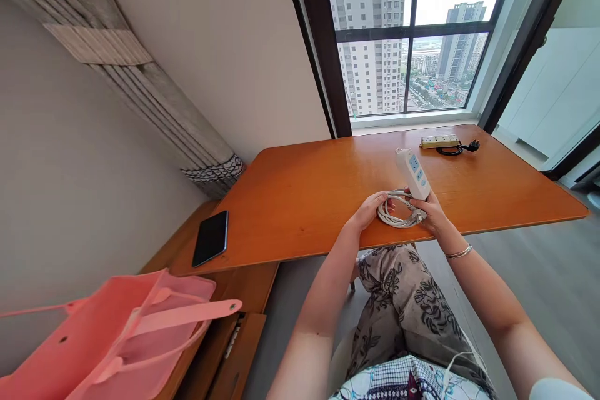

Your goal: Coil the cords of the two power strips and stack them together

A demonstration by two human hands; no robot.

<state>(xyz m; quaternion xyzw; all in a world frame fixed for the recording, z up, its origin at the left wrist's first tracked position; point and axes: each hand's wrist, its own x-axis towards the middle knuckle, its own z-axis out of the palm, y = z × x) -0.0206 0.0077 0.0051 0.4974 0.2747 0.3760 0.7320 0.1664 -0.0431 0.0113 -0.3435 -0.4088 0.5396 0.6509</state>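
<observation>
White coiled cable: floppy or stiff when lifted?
The coiled cable probably flexes easily, judging by its curved loops. Its several loose-looking turns may splay if released. The plug at the coil's right side could make that side sag.

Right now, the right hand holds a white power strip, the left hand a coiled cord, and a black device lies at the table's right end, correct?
Not quite: the head view shows the black device at the left end of the table. The right hand does hold the white power strip, the left hand the coiled cord.
</observation>
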